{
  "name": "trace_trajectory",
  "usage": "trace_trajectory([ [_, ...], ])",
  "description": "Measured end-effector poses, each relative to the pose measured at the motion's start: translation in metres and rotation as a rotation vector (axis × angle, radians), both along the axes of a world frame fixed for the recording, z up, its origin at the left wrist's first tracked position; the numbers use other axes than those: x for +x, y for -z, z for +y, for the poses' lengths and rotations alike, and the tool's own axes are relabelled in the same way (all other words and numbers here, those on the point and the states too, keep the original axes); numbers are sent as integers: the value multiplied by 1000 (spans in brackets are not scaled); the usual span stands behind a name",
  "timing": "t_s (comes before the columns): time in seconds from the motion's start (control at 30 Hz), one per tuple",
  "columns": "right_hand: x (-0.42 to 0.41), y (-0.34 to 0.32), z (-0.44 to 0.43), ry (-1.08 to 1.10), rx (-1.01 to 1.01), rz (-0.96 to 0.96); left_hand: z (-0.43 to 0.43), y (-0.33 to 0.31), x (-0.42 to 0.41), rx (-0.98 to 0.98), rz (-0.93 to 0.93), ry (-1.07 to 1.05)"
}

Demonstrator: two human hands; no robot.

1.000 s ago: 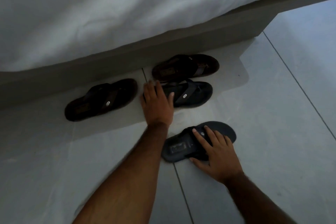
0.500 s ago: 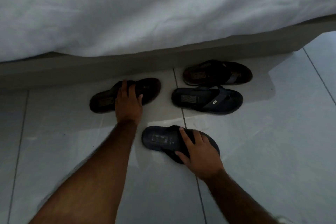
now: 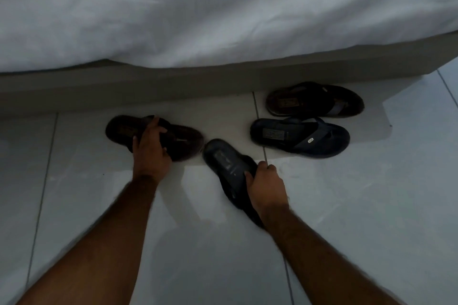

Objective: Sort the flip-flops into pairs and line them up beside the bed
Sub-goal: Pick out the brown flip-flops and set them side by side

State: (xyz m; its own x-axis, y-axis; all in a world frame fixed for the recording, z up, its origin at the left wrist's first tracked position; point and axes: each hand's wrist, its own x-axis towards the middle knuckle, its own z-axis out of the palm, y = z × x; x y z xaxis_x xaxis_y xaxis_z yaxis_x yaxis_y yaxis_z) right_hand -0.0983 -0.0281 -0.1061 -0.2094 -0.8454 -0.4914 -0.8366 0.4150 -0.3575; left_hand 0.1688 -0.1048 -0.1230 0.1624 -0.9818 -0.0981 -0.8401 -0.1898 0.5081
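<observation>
My left hand (image 3: 150, 150) grips a dark brown flip-flop (image 3: 183, 142) by its middle, near the bed base at the left. My right hand (image 3: 266, 187) holds a dark blue flip-flop (image 3: 223, 158) by its strap end; its heel points up-left and it looks tilted off the floor. To the right lie two more on the tiles: a brown flip-flop (image 3: 314, 100) close to the bed and a blue flip-flop (image 3: 300, 137) just in front of it, both lying sideways and side by side.
The bed's grey base (image 3: 173, 84) runs across the view under a white duvet (image 3: 198, 12) that overhangs it. Pale glossy floor tiles (image 3: 371, 205) with thin grout lines cover the foreground.
My left hand has closed on the brown flip-flop it was resting on. My right hand has gripped the blue flip-flop and turned it, heel now pointing toward the bed.
</observation>
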Motion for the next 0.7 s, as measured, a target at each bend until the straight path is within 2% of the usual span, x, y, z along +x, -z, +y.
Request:
trace_trajectory([
  [0.1,12,-1,-13,50,-26,-47,16,0,10,-21,61,-66],
  [0.3,33,-6,-41,93,-88,-98,43,-3,28,-45,52,-122],
  [0.4,43,-8,-56,179,-138,-249,50,-5,23,-33,91,-124],
  [0.5,52,-9,-68,261,-133,-393,74,-4,-5,-22,33,-73],
  [0.63,55,-12,-75,205,-116,-482,117,0,-61,11,42,-91],
  [0.7,48,-13,-72,94,-177,-426,131,2,-87,0,65,-65],
])
